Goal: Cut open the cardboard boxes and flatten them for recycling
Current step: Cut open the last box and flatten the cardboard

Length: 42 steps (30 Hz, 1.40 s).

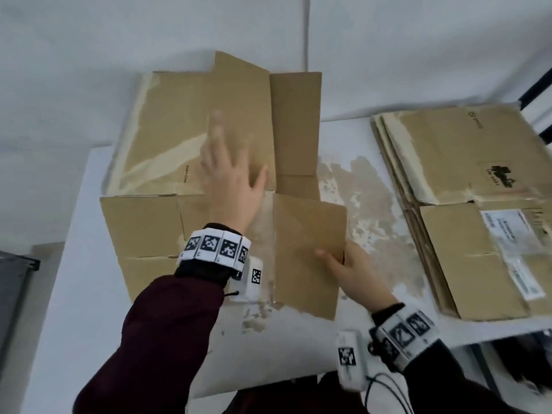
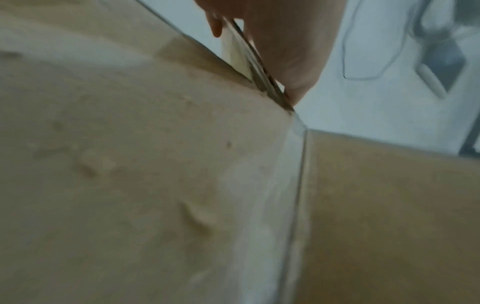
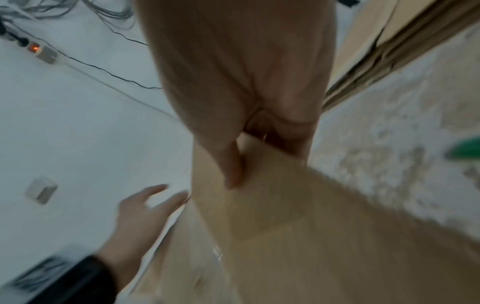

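A cut-open cardboard box (image 1: 161, 130) lies mostly flat on the white table (image 1: 86, 264); one far flap (image 1: 239, 85) still tilts up. My left hand (image 1: 233, 162) is over the middle of the box with its fingers spread, blurred by motion. In the left wrist view its thumb (image 2: 293, 57) lies beside a cardboard edge, close above the taped panel (image 2: 130, 164). My right hand (image 1: 337, 264) pinches the right edge of the near right flap (image 1: 307, 234), thumb on top. The right wrist view shows that thumb (image 3: 231, 164) on the flap (image 3: 298, 216) and the spread left hand (image 3: 145, 205) beyond.
A stack of flattened boxes (image 1: 466, 180) with a shipping label lies at the table's right. The tabletop between the two is scuffed with torn paper residue (image 1: 367, 204). A dark bin (image 1: 15, 294) stands at the left. A power strip (image 3: 39, 51) and cables lie on the floor.
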### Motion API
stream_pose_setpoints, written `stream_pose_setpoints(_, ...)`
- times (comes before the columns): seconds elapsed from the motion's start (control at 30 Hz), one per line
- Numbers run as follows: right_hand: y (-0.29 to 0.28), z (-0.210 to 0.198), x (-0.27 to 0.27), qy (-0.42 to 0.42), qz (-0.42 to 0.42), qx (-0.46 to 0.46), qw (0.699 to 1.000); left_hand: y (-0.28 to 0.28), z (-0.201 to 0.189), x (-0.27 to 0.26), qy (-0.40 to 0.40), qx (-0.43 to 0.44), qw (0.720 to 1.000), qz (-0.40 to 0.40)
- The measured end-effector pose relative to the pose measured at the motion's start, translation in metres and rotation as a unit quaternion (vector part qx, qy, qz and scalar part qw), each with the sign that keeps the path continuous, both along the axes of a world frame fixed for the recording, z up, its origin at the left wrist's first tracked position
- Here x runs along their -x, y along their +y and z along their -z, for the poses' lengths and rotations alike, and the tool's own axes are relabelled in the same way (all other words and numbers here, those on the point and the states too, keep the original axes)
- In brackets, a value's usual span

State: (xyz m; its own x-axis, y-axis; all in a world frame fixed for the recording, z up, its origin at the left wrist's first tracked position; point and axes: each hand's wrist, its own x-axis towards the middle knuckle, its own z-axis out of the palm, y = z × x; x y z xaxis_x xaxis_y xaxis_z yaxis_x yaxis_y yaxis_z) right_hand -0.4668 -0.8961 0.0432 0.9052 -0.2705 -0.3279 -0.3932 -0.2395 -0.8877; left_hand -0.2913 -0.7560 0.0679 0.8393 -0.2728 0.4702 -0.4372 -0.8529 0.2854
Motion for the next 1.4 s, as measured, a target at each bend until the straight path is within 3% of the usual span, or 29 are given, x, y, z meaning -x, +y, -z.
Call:
stream_pose_setpoints(0.07, -0.010, 0.001, -0.006, 0.022, -0.023, 0.006, 0.999, 0.004, -0.003, -0.001, 0.011, 0.215, 0.976, -0.044)
stream_pose_setpoints(0.13, -0.019, 0.001, -0.006, 0.051, -0.055, -0.002, 0.997, 0.012, -0.006, -0.004, 0.082, 0.373, 0.921, -0.080)
stream_pose_setpoints(0.2, -0.021, 0.008, -0.001, 0.068, -0.073, -0.003, 0.995, 0.020, 0.001, -0.009, 0.190, 0.433, 0.875, -0.107)
stream_pose_setpoints(0.27, -0.020, 0.019, 0.004, 0.082, -0.072, 0.015, 0.994, 0.023, 0.013, -0.007, 0.337, 0.428, 0.832, -0.102)
stream_pose_setpoints(0.3, -0.019, 0.027, 0.005, 0.084, -0.064, 0.021, 0.994, 0.021, 0.021, -0.003, 0.382, 0.401, 0.827, -0.090)
stream_pose_setpoints(0.4, -0.015, 0.043, -0.003, 0.097, -0.034, 0.021, 0.994, 0.012, 0.035, 0.016, 0.380, 0.337, 0.861, -0.018)
stream_pose_setpoints(0.53, -0.019, 0.065, -0.022, 0.146, 0.010, 0.117, 0.982, 0.008, 0.053, 0.050, 0.449, 0.211, 0.859, 0.124)
stream_pose_setpoints(0.6, -0.019, 0.075, -0.023, 0.164, 0.016, 0.182, 0.969, 0.022, 0.068, 0.067, 0.433, 0.065, 0.891, 0.118)
stream_pose_setpoints(0.67, -0.014, 0.080, -0.018, 0.148, 0.000, 0.238, 0.960, 0.045, 0.082, 0.084, 0.383, -0.051, 0.921, 0.059)
stream_pose_setpoints(0.73, -0.002, 0.081, -0.010, 0.134, -0.037, 0.308, 0.941, 0.072, 0.098, 0.100, 0.379, -0.099, 0.920, 0.000)
stream_pose_setpoints(0.87, 0.041, 0.089, 0.000, 0.132, -0.176, 0.346, 0.912, 0.111, 0.130, 0.124, 0.454, -0.141, 0.880, -0.011)
stream_pose_setpoints(1.0, 0.069, 0.107, 0.003, 0.174, -0.295, 0.344, 0.874, 0.117, 0.146, 0.126, 0.461, -0.156, 0.874, -0.006)
stream_pose_setpoints(1.2, 0.070, 0.115, -0.004, 0.229, -0.339, 0.357, 0.840, 0.113, 0.146, 0.124, 0.467, -0.170, 0.868, -0.015)
stream_pose_setpoints(1.33, 0.071, 0.111, -0.013, 0.274, -0.361, 0.352, 0.819, 0.100, 0.117, 0.092, 0.347, -0.207, 0.912, -0.074)
stream_pose_setpoints(1.4, 0.073, 0.106, -0.018, 0.298, -0.370, 0.347, 0.808, 0.094, 0.104, 0.058, 0.337, -0.188, 0.919, -0.084)
